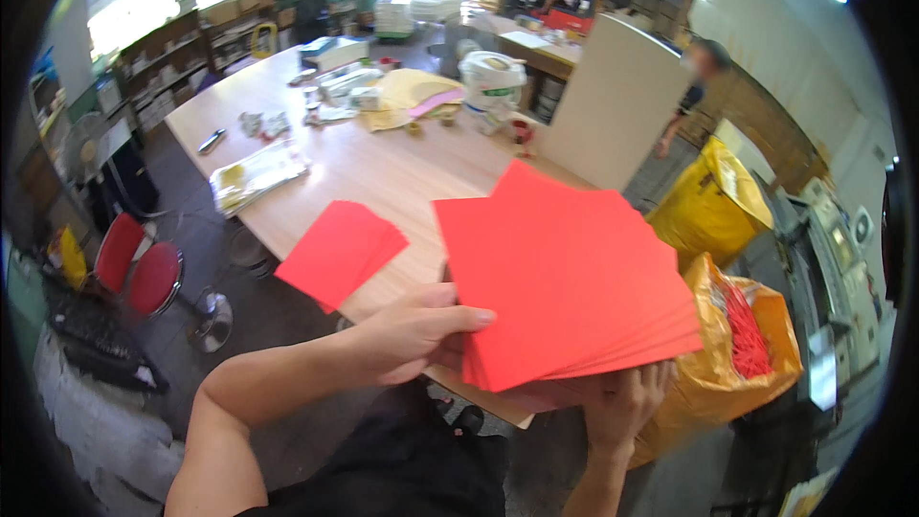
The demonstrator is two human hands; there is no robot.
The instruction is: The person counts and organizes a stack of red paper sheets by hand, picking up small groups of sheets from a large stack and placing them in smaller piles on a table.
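A fanned stack of large red paper sheets (574, 273) is held up over the near right edge of the table. My left hand (416, 330) grips its left edge, thumb on top and the other fingers underneath. At the lower right edge my right hand (624, 407) is closed on the stack from below, its thumb hidden under the paper. A second, smaller pile of red sheets (343, 251) lies slightly spread on the table's left front edge, apart from both hands.
The wooden table (383, 168) bears a plastic-wrapped packet (257, 175), a yellowish paper pile (412, 96) and a white bucket (493, 81). Right stand a yellow bag (708, 201) and an orange sack (713, 397) with red shreds. A red stool (155, 278) stands left; a person (704, 67) is beyond the panel.
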